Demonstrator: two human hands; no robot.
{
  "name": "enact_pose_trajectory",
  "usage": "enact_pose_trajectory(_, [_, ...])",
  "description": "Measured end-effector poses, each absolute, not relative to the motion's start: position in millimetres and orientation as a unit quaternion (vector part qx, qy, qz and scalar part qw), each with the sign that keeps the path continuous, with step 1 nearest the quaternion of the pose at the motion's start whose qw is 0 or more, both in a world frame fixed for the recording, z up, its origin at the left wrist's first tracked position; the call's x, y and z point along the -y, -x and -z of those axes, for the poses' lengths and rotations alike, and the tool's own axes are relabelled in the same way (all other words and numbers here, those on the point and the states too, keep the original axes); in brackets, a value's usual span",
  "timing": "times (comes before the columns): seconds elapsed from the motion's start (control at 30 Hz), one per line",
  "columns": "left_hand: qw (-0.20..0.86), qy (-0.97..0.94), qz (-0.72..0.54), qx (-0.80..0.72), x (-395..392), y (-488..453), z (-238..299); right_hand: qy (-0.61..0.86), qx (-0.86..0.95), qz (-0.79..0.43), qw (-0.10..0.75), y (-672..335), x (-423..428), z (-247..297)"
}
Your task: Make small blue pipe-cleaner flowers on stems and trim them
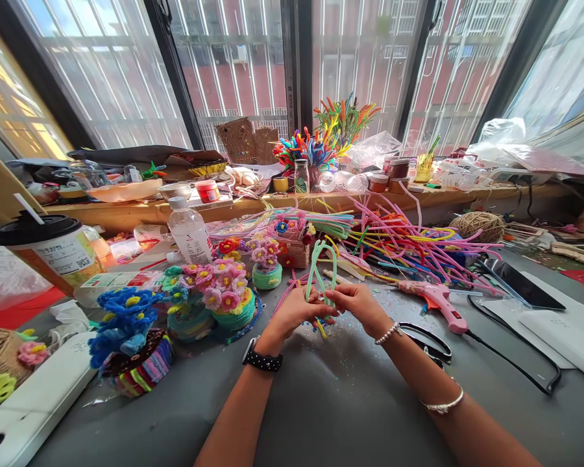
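Observation:
My left hand [296, 311] and my right hand [355, 303] meet over the grey table [331, 395], both pinched on the lower ends of looped light-green pipe cleaners [321, 263] that arch upward between them. A black watch sits on my left wrist, and bead and silver bracelets are on my right arm. A small yellow and blue scrap shows just under my fingers.
Pipe-cleaner flower baskets [224, 298] and a blue one [126, 337] stand at left. A heap of coloured pipe cleaners [409, 243] lies behind, a pink glue gun [438, 301] and scissors [428, 340] at right. A water bottle [189, 230], lidded cup [53, 250], twine ball [477, 226] and phone [520, 284] surround.

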State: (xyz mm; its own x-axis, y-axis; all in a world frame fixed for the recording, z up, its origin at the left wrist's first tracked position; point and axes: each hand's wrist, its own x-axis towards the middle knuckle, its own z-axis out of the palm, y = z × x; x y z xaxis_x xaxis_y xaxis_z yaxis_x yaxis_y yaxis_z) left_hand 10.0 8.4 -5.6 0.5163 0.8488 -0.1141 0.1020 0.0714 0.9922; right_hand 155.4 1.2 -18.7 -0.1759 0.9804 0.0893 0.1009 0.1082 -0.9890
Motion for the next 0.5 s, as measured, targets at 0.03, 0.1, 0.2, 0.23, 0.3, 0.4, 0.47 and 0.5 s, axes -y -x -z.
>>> enact_pose_trajectory(0.03, [0.616,-0.618,-0.298,-0.387,-8.5,-10.0,6.0,0.459,0.601,-0.479,0.446,-155.4,-1.0,18.7])
enact_pose_trajectory(0.1, [0.609,-0.623,-0.296,-0.393,-8.5,-10.0,6.0,0.46,0.607,-0.478,0.438,-155.5,-0.3,17.5])
enact_pose_trajectory(0.2, [0.621,-0.596,-0.307,-0.406,-8.1,-10.3,4.5,0.463,0.58,-0.491,0.456,-156.2,0.6,14.4])
enact_pose_trajectory(0.23, [0.629,-0.581,-0.313,-0.411,-8.0,-10.4,3.9,0.465,0.566,-0.494,0.469,-156.8,0.6,13.6])
enact_pose_trajectory(0.3, [0.645,-0.55,-0.323,-0.421,-8.1,-10.6,3.2,0.469,0.538,-0.499,0.491,-158.6,-0.2,12.7])
enact_pose_trajectory(0.4, [0.661,-0.522,-0.335,-0.422,-8.8,-10.6,3.5,0.468,0.521,-0.503,0.507,-161.6,-2.1,13.1])
enact_pose_trajectory(0.47, [0.67,-0.514,-0.338,-0.416,-9.3,-10.5,4.2,0.464,0.528,-0.5,0.506,-162.6,-2.8,13.8])
enact_pose_trajectory(0.5, [0.67,-0.514,-0.339,-0.415,-9.5,-10.4,4.4,0.462,0.534,-0.497,0.504,-162.7,-2.8,14.1])
